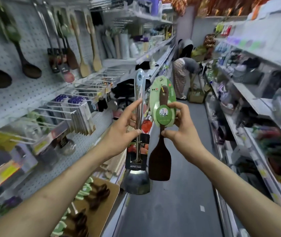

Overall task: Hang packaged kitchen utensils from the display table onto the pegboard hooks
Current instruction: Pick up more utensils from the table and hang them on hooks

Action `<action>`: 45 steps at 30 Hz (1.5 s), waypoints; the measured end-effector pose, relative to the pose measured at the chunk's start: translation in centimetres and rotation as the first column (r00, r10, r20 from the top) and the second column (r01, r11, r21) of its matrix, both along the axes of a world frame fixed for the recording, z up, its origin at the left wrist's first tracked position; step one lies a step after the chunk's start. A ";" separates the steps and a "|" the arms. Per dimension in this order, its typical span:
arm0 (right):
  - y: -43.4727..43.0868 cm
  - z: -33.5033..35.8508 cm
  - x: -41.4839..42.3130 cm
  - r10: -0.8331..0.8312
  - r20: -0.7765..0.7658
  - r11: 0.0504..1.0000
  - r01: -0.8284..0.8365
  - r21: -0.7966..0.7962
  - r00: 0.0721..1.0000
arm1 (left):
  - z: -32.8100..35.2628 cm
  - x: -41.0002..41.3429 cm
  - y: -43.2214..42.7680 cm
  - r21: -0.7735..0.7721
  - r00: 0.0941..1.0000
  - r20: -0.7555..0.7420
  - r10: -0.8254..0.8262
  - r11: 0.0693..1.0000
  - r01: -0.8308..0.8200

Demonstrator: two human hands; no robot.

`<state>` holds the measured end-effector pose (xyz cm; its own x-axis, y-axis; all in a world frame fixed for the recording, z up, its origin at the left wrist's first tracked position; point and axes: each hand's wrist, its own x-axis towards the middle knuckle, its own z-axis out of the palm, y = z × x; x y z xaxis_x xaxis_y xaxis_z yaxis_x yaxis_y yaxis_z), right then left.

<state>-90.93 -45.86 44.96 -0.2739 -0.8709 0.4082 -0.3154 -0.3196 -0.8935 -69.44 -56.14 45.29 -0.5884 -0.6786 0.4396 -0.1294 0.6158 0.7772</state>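
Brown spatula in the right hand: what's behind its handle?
A green card sits behind the upper handle of the spatula. A round green label covers the handle's middle, hiding whatever lies behind there.

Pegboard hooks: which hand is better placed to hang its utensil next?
Left, likely. The left hand grips the steel spatula upright, hang hole on top, on the side of the pegboard hooks. The right hand pinches the brown spatula farther out, over the aisle.

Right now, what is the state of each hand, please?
Left hand: holding the shiny steel spatula with a black card sleeve, by its handle.
Right hand: pinching the dark brown wooden spatula with a green label.
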 end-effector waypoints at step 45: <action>-66.7 2.4 -27.6 0.518 -0.004 0.855 -0.518 -0.033 0.855 | 3.0 -24.1 -54.7 -0.031 0.854 -0.042 0.518 0.854 -0.519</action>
